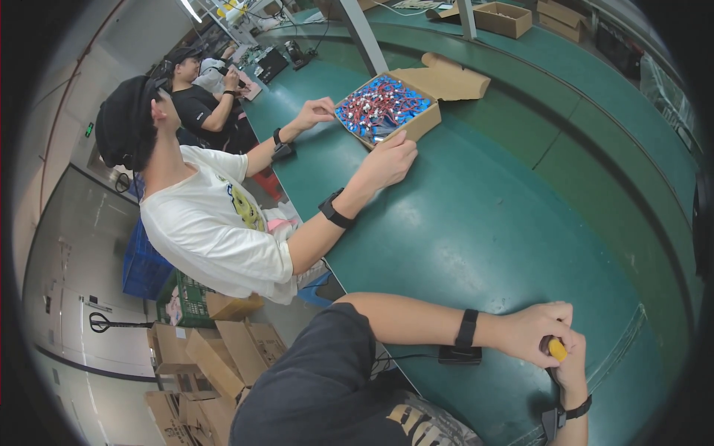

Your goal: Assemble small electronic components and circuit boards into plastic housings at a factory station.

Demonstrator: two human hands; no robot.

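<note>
My left hand (529, 334) and my right hand (571, 366) meet low on the right, above the green bench. The fingers of my left hand are curled round a small object with a rounded yellow end (557, 349); the rest of it is hidden. My right hand presses against the left one, its fingers closed and partly covered, so what it holds does not show. Black bands with small devices sit on both wrists; the left device (460, 354) has a cable.
Beside me a person in white holds a cardboard box (425, 125) of blue parts with red and black wires. Another person (199, 104) sits farther along the green bench (446, 245). A metal post (362, 37) and a raised ledge stand behind; cartons (219, 357) lie left.
</note>
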